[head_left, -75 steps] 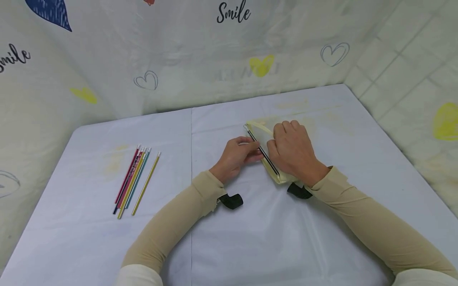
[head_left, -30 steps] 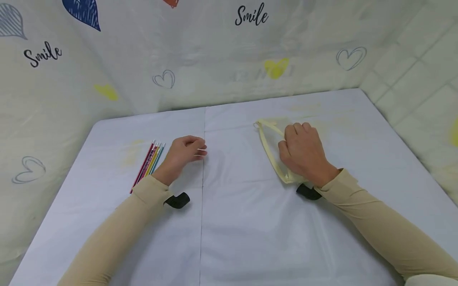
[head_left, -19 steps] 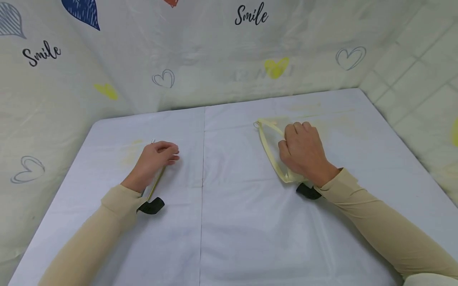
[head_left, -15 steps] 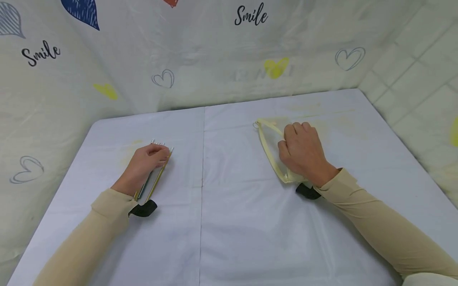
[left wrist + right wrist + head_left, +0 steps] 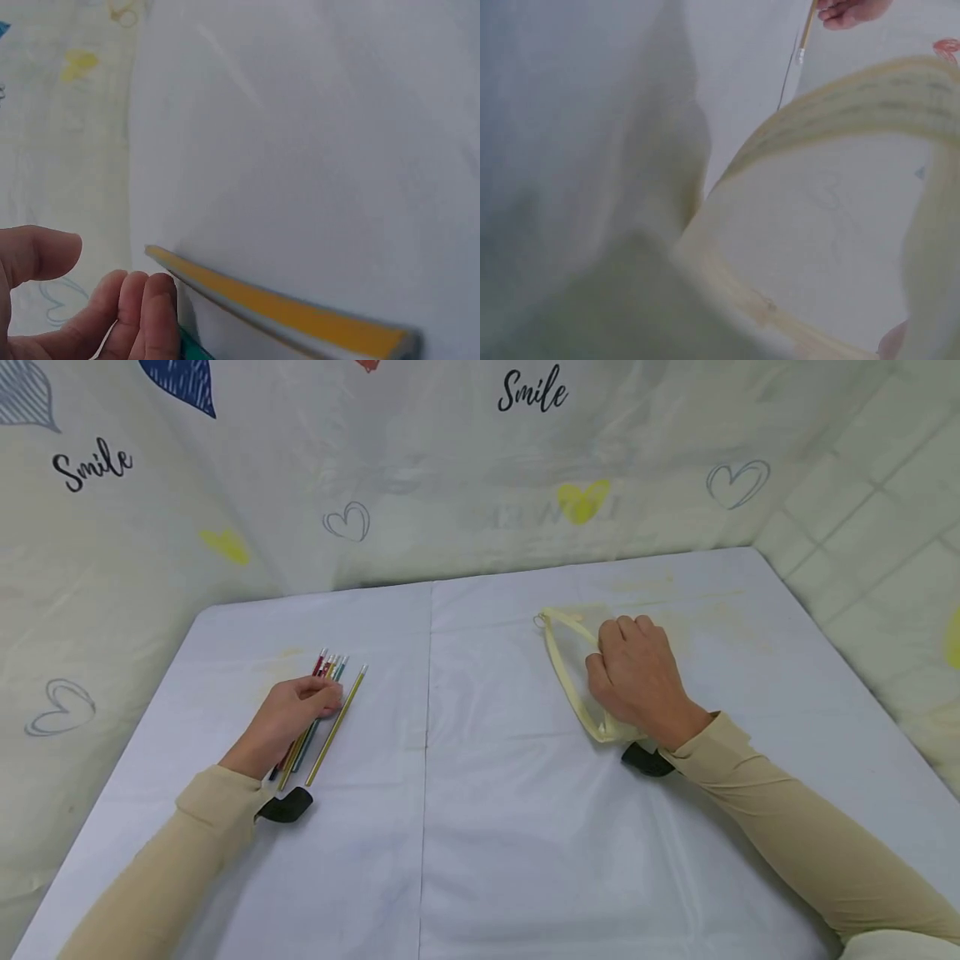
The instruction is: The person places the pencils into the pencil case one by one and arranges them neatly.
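Nearest, the left tan sleeve [image 5: 217, 810] and right tan sleeve [image 5: 780, 810] reach in over the white table [image 5: 487, 843], with a black piece [image 5: 288, 806] jutting from the left cuff and a black fitting [image 5: 647, 762] from the right. Just beyond, a gold pencil [image 5: 337, 725] lies by itself, slanted, just beside a bundle of coloured pencils [image 5: 300, 755] on the left of the table. The left hand [image 5: 285, 718] is over that bundle, thumb and fingers apart in the left wrist view; whether the fingertips touch a pencil I cannot tell. Well apart, the right hand [image 5: 637, 681] has its fingers curled on the edge of a see-through pouch [image 5: 562, 672] with cream trim, its mouth parted. A small ring [image 5: 538, 621] hangs at the pouch's far corner. Farthest, a pale wall covering [image 5: 420, 452] carries "Smile" lettering and hearts
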Available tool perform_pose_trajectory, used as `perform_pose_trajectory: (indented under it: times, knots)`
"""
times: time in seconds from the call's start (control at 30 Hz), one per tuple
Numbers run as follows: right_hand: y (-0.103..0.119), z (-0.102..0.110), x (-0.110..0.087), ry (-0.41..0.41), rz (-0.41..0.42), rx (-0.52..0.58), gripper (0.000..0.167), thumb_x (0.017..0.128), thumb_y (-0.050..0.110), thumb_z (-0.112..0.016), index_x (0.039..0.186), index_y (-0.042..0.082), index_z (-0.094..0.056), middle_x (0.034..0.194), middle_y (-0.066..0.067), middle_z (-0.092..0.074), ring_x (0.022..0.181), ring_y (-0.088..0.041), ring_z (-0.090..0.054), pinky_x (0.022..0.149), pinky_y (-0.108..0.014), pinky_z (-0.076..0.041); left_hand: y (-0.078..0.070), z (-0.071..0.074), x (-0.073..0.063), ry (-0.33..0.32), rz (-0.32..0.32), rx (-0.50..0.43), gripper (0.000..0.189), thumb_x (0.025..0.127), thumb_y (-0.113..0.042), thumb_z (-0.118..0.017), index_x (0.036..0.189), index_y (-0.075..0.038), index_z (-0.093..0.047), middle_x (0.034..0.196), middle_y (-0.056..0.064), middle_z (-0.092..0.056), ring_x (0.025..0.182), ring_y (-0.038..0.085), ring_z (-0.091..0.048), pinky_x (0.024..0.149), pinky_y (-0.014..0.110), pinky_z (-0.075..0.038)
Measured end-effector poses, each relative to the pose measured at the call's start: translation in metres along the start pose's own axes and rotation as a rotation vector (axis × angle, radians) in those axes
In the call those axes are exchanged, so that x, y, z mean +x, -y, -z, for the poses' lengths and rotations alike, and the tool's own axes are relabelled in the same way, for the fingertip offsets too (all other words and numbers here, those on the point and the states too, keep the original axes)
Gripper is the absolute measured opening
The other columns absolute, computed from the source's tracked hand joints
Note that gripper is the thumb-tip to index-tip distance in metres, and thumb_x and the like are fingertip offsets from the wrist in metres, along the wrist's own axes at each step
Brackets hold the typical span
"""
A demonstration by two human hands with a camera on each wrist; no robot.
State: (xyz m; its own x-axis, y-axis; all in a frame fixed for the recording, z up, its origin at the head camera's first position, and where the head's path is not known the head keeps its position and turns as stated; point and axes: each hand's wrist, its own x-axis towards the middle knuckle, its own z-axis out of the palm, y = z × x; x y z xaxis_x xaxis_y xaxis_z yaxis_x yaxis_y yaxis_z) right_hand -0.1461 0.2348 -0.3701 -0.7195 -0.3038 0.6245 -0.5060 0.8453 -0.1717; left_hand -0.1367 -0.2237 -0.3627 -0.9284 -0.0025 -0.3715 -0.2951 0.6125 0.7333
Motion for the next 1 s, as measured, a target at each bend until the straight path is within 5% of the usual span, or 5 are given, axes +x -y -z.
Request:
perform_pose_trajectory:
  times: [0.27,0.4,0.6,0.8,1.0]
  knots:
    - [-0.001,-0.001,-0.001,0.015,-0.017,-0.006,0.023,0.085,0.006,-0.035,0.063,0.009,-0.031,0.061,-0.005,-0.025,0.057,-0.026,-0.021,0.056,-0.03,-0.015,-0.003,0.003,-0.003,0.074,-0.049,0.035,0.053,0.106,-0.039,-0.057,0.142,-0.001,-0.058,0.143,0.022,-0.063,0.122,0.023,-0.069,0.114,0.04,-0.053]
    - [-0.002,-0.001,-0.001,0.008,-0.008,-0.007,0.024,0.085,0.005,-0.035,0.063,0.009,-0.03,0.061,-0.005,-0.024,0.057,-0.025,-0.02,0.056,-0.03,-0.014,-0.006,0.005,-0.004,0.09,-0.086,0.153,0.043,0.101,-0.03,-0.066,0.137,-0.006,-0.063,0.135,0.019,-0.068,0.108,0.019,-0.072,0.096,0.032,-0.061]
    - [-0.002,-0.001,-0.001,0.011,-0.015,-0.002,0.023,0.086,0.005,-0.034,0.063,0.009,-0.03,0.061,-0.005,-0.024,0.058,-0.025,-0.02,0.057,-0.03,-0.014,-0.011,-0.003,-0.006,0.058,-0.141,0.334,0.041,0.09,-0.021,-0.076,0.128,-0.008,-0.067,0.122,0.014,-0.073,0.108,0.026,-0.066,0.082,0.025,-0.052]
    - [-0.001,0.0,-0.002,0.038,-0.048,0.002,0.022,0.086,0.006,-0.036,0.064,0.009,-0.033,0.062,-0.006,-0.028,0.059,-0.027,-0.024,0.057,-0.031,-0.017,-0.014,-0.005,-0.004,0.091,-0.126,0.331,0.042,0.09,-0.016,-0.074,0.13,-0.007,-0.065,0.122,0.016,-0.071,0.095,0.02,-0.07,0.079,0.025,-0.056]
    - [-0.001,0.001,-0.001,0.03,-0.049,0.005,0.022,0.086,0.005,-0.036,0.064,0.009,-0.033,0.061,-0.006,-0.028,0.059,-0.026,-0.024,0.057,-0.031,-0.016,-0.014,-0.005,0.0,0.175,-0.076,0.156,0.047,0.093,-0.013,-0.074,0.137,-0.006,-0.062,0.127,0.019,-0.068,0.093,0.014,-0.073,0.086,0.028,-0.064]
